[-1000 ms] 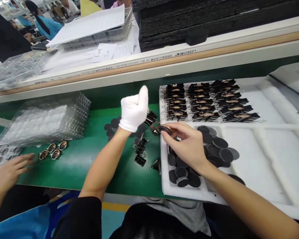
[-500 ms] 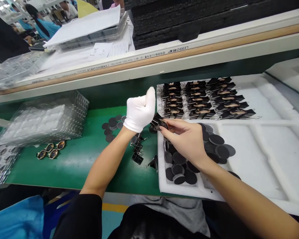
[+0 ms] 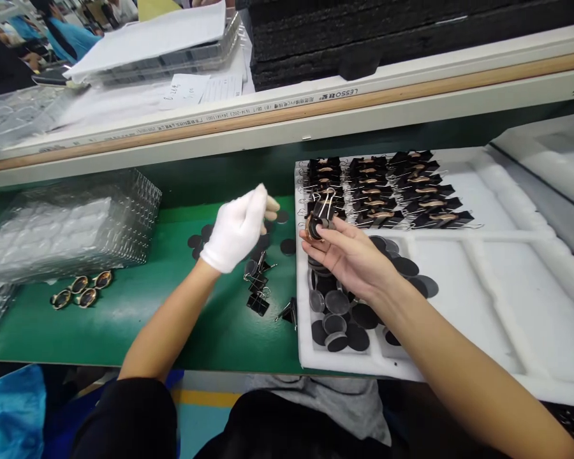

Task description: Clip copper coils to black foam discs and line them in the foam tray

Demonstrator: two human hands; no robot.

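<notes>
Black binder clip clamped on a round disc assembly (image 3: 319, 220): pinched in bare right hand (image 3: 349, 255) over white foam tray (image 3: 483, 299), near its far left corner, beside rows of clipped pieces (image 3: 387, 188). Gloved left hand (image 3: 234, 231) loosely curled, empty, above loose clips (image 3: 257, 290) on green desk (image 3: 138, 312).

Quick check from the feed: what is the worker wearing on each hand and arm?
The left hand wears a white fabric glove ending at the wrist; the forearm is bare up to a short black sleeve. The right hand is ungloved, its forearm bare, with no watch or rings visible.

Head-worn camera looks forward and down, close over the green bench (image 3: 138, 319).
</notes>
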